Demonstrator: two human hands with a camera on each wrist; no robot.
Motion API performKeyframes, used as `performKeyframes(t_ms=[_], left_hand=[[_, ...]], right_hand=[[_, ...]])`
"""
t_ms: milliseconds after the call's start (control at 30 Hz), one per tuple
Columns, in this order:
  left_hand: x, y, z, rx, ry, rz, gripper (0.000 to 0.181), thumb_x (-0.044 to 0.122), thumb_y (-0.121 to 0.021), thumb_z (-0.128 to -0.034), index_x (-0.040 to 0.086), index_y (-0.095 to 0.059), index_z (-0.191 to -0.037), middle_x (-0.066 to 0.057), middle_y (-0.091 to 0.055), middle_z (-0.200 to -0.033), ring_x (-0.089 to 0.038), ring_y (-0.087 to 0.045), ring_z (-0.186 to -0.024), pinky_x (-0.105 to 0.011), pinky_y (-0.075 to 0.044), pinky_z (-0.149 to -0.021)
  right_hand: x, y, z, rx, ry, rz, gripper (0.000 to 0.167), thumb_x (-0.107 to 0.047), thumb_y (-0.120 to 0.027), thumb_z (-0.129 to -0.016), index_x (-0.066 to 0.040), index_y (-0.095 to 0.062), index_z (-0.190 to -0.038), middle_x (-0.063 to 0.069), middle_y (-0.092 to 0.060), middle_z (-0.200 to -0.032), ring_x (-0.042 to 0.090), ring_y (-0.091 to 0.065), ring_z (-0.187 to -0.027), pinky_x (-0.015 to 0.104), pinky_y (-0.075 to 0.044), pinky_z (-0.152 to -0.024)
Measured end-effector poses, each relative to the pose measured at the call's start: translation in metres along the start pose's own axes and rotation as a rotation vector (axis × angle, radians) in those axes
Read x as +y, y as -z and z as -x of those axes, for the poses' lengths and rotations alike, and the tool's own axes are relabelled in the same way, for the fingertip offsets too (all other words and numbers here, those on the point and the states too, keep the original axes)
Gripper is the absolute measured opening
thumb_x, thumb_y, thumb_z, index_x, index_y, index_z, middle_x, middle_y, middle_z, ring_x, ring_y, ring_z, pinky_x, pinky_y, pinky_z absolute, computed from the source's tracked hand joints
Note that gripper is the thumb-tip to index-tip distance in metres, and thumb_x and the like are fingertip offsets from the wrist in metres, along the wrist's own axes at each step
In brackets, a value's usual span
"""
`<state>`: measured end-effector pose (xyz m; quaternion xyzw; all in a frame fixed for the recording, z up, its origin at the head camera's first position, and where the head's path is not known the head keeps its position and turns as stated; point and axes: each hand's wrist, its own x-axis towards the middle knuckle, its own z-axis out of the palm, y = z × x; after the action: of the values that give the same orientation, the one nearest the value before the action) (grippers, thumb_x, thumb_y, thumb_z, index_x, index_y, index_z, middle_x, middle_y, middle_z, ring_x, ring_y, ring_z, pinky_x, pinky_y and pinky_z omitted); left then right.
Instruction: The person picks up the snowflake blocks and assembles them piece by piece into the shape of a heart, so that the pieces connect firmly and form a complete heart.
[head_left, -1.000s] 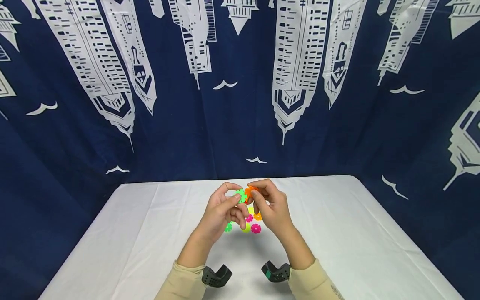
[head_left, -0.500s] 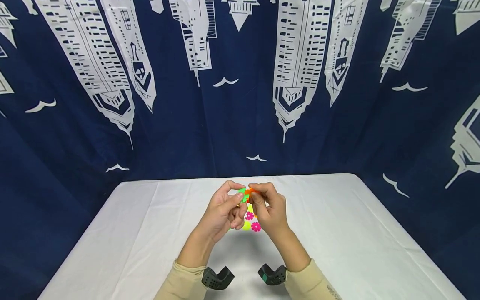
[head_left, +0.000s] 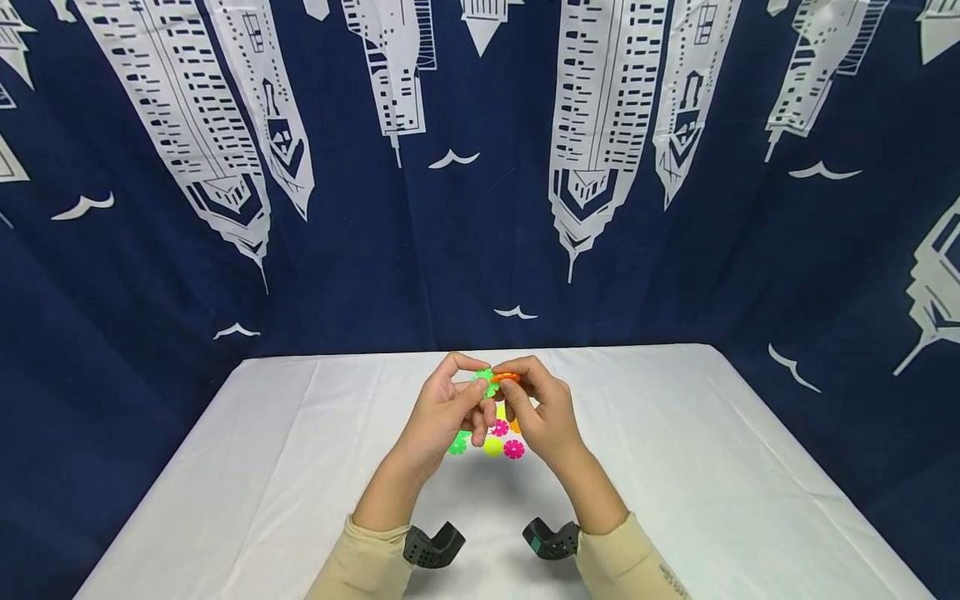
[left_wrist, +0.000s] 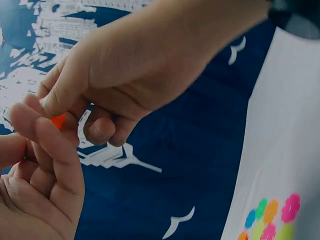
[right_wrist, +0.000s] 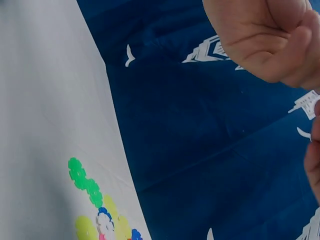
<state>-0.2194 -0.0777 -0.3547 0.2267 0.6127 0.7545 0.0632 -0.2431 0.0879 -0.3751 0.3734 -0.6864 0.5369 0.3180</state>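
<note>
My left hand (head_left: 438,421) pinches a green notched, flower-shaped plastic disc (head_left: 486,382) between thumb and fingers, above the table. Close beside it, my right hand (head_left: 545,417) pinches an orange disc (head_left: 507,377), seen nearly edge-on. The two discs meet at their rims; whether their slots are joined I cannot tell. In the left wrist view a bit of the orange disc (left_wrist: 58,121) shows between the fingers, and the green one is hidden. The right wrist view shows only parts of both hands, with neither held disc visible.
Beneath the hands, loose discs lie on the white-covered table (head_left: 315,467): pink (head_left: 513,450), yellow (head_left: 492,447), green (head_left: 457,444) and others. Blue (left_wrist: 250,219) and white (right_wrist: 105,223) ones appear in the wrist views. A navy printed curtain (head_left: 480,250) hangs behind.
The orange disc has turned from facing the head camera to nearly edge-on. The green disc tilted, then came back to show more of its face. Both hands remain close together, each keeping its disc.
</note>
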Motion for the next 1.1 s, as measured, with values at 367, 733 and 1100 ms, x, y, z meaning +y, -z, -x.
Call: performKeyframes(t_ms=[367,733,1100], left_hand=[[-0.005,0.002,-0.006,0.071,-0.028,-0.160,0.025,0.012,-0.055,-0.1021,0.008,-0.046,-0.126,-0.012,-0.072,-0.079,-0.018,-0.058,-0.047,-0.024,-0.055,-0.056],[-0.024,0.010,-0.015,0.046,0.005,-0.316,0.028,0.009,-0.053,-0.1027,0.007,-0.038,-0.127,-0.031,-0.064,-0.082,-0.015,-0.057,-0.049,-0.026,-0.055,-0.057],[-0.072,0.036,-0.023,0.148,0.057,-0.723,0.026,0.014,-0.067,-0.0944,0.010,-0.062,-0.120,-0.008,-0.071,-0.106,-0.019,-0.065,-0.091,-0.032,-0.055,-0.079]], right_hand=[[0.000,0.009,-0.003,-0.097,-0.243,-0.008,0.017,-0.003,-0.065,-0.094,-0.004,-0.062,-0.111,0.013,-0.072,-0.097,0.013,-0.066,-0.068,0.024,-0.058,-0.061],[0.014,0.013,-0.002,-0.173,-0.435,-0.071,0.017,-0.008,-0.068,-0.094,-0.005,-0.065,-0.110,0.013,-0.064,-0.088,0.011,-0.055,-0.064,0.021,-0.051,-0.058],[0.022,0.023,-0.001,-0.171,-0.453,-0.160,0.017,-0.001,-0.063,-0.095,0.002,-0.060,-0.112,0.021,-0.065,-0.088,0.021,-0.062,-0.062,0.024,-0.055,-0.060]])
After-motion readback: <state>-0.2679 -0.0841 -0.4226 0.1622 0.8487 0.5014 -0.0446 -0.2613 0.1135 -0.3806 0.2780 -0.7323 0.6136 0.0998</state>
